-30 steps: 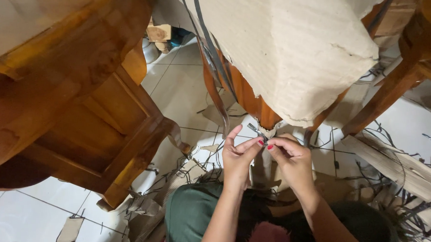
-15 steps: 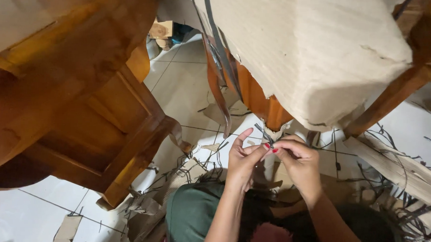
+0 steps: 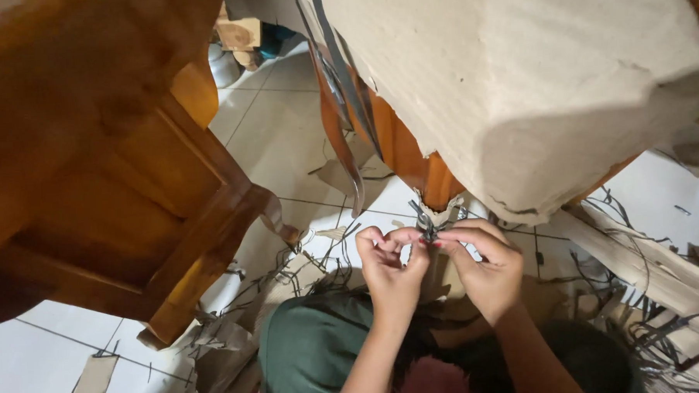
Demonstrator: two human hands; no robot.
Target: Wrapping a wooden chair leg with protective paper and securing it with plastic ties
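Observation:
My left hand (image 3: pixel 391 269) and my right hand (image 3: pixel 483 265) meet in front of me, fingertips pinched together on a thin dark grey strip (image 3: pixel 426 226). The strip sits just below the foot of an orange wooden leg (image 3: pixel 434 178) that is wrapped in beige cardboard (image 3: pixel 516 82). Both hands are closed on the same small knot of strip; the fingernails are red. A longer grey band (image 3: pixel 345 104) hangs down along the cardboard's left edge.
A brown wooden piece of furniture (image 3: pixel 101 190) fills the left side, its corner low to the white tiled floor (image 3: pixel 284 98). Torn cardboard pieces (image 3: pixel 216 356) and several cut grey strips (image 3: pixel 649 341) litter the floor around my green-clad knee (image 3: pixel 308 353).
My view has shifted closer to the wrapped leg. Both hands have risen slightly and closed tighter together on the strip; the left fingers, spread before, are now curled.

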